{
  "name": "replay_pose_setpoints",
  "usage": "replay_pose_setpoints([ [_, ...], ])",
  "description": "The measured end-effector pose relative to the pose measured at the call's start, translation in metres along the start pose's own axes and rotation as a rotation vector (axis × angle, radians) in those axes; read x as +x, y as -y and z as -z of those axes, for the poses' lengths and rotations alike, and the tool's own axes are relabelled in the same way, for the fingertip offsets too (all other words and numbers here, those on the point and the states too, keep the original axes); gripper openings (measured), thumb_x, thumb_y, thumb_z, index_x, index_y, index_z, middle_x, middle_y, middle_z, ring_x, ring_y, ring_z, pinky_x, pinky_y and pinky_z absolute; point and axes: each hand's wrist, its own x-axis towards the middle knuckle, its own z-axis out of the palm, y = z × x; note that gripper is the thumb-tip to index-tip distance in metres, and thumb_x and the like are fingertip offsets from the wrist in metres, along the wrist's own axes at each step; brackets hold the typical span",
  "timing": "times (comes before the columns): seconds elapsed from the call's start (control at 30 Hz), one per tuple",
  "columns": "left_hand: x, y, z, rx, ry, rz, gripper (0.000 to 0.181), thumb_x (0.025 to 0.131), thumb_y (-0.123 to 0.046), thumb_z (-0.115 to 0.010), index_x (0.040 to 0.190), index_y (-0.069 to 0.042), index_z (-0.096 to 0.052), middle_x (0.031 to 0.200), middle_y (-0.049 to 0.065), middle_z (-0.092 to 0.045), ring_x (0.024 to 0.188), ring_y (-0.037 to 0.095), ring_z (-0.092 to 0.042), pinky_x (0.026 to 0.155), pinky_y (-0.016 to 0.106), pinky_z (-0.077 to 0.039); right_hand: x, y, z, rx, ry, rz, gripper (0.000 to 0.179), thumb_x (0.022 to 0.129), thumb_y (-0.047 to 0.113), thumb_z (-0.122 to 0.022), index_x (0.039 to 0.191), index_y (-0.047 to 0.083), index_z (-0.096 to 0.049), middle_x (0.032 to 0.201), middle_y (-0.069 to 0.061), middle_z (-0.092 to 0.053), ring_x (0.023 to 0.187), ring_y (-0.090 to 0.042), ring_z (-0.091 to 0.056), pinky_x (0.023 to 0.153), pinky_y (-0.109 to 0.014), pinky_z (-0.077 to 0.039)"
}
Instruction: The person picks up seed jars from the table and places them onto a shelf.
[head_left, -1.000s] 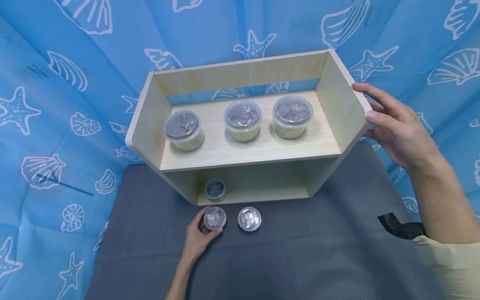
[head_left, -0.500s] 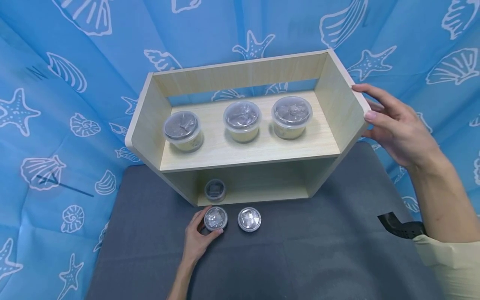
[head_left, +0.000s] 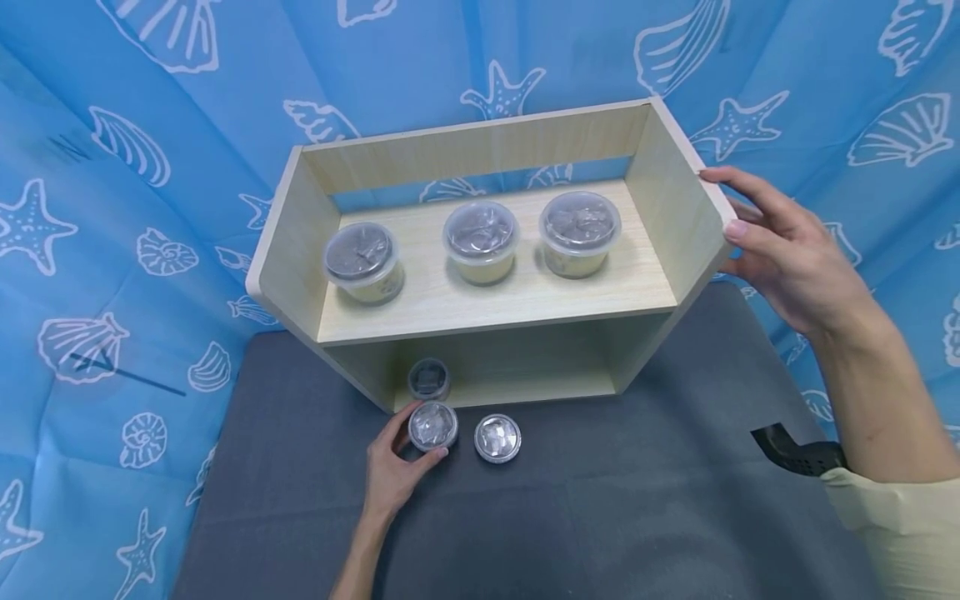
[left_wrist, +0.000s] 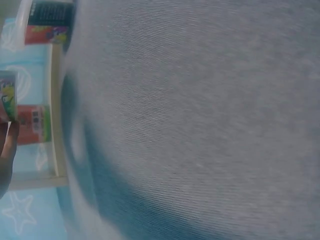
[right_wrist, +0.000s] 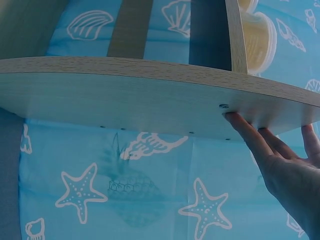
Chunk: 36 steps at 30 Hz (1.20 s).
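In the head view my left hand (head_left: 396, 475) grips a small clear-lidded plastic cup (head_left: 432, 427) between fingers and thumb, in front of the shelf's lower compartment. From the left wrist, this cup's printed side (left_wrist: 7, 95) shows raised off the cloth, with a finger (left_wrist: 9, 142) against it. A similar cup (head_left: 429, 379) stands inside the lower left of the shelf, just behind. Another small cup (head_left: 497, 438) stands on the table to the right. My right hand (head_left: 791, 258) touches the right side panel of the wooden shelf (head_left: 495, 318); its fingertips (right_wrist: 231, 117) press the outer face.
Three larger lidded tubs, left (head_left: 363, 262), middle (head_left: 481, 242) and right (head_left: 580, 233), stand on the upper board. Grey cloth covers the table (head_left: 600, 517). A blue curtain (head_left: 420, 58) with shell prints hangs behind and at the sides.
My left hand has moved the held cup slightly away from me, toward the cup in the shelf. The right hand stays at the side panel; the whole view shifts slightly.
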Motion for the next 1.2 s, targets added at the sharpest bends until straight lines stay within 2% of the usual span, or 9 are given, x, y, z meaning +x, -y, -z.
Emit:
replay_pose_setpoints([
  [0.27,0.012,-0.014,-0.009,0.062,0.018,-0.014,0.069,0.071,0.002,-0.086,0.134,0.005,-0.056,0.126,0.021,-0.062,0.111,0.029,-0.062,0.094,0.021,-0.048,0.000,0.000,-0.001,-0.038,-0.023,-0.018,0.053,0.103,-0.006,-0.035,0.154,0.009,-0.034,0.155,-0.014,-0.026,0.127,-0.025,-0.041,0.085,-0.026,-0.051],
  [0.53,0.029,-0.022,-0.023,0.023,0.056,-0.077,0.067,0.071,0.003,-0.085,0.132,0.007,-0.057,0.123,0.022,-0.061,0.108,0.031,-0.061,0.091,0.020,-0.049,0.000,0.000,-0.001,-0.035,-0.022,-0.015,0.053,0.103,-0.006,-0.035,0.154,0.009,-0.034,0.154,-0.015,-0.029,0.125,-0.025,-0.043,0.086,-0.026,-0.051],
  [0.7,0.038,-0.024,-0.034,0.017,0.051,-0.103,0.066,0.071,0.005,-0.084,0.131,0.009,-0.058,0.122,0.024,-0.060,0.106,0.030,-0.061,0.089,0.020,-0.050,0.000,-0.001,-0.002,-0.049,-0.019,-0.017,0.053,0.103,-0.005,-0.035,0.154,0.009,-0.034,0.153,-0.015,-0.029,0.125,-0.025,-0.043,0.086,-0.026,-0.051],
  [0.87,0.046,-0.026,-0.042,0.018,0.056,-0.075,0.066,0.072,0.002,-0.085,0.132,0.007,-0.058,0.125,0.025,-0.059,0.108,0.031,-0.060,0.090,0.034,-0.053,0.000,-0.001,-0.002,-0.055,-0.020,-0.017,0.053,0.103,-0.005,-0.036,0.154,0.010,-0.034,0.153,-0.015,-0.030,0.125,-0.026,-0.042,0.087,-0.026,-0.051],
  [1.0,0.050,-0.026,-0.049,0.003,0.069,-0.048,0.066,0.073,0.001,-0.085,0.133,0.007,-0.057,0.124,0.026,-0.060,0.109,0.038,-0.061,0.091,0.045,-0.053,0.000,-0.001,-0.003,-0.050,-0.025,-0.016,0.053,0.103,-0.004,-0.036,0.154,0.010,-0.034,0.152,-0.015,-0.031,0.125,-0.026,-0.043,0.087,-0.026,-0.051],
  [1.2,0.057,-0.021,-0.062,-0.105,0.094,-0.023,0.066,0.074,0.005,-0.083,0.132,0.013,-0.054,0.124,0.029,-0.059,0.109,0.042,-0.062,0.092,0.055,-0.050,0.000,-0.001,-0.003,-0.044,-0.036,-0.018,0.052,0.103,-0.004,-0.037,0.153,0.010,-0.035,0.152,-0.016,-0.030,0.125,-0.026,-0.043,0.086,-0.027,-0.051],
])
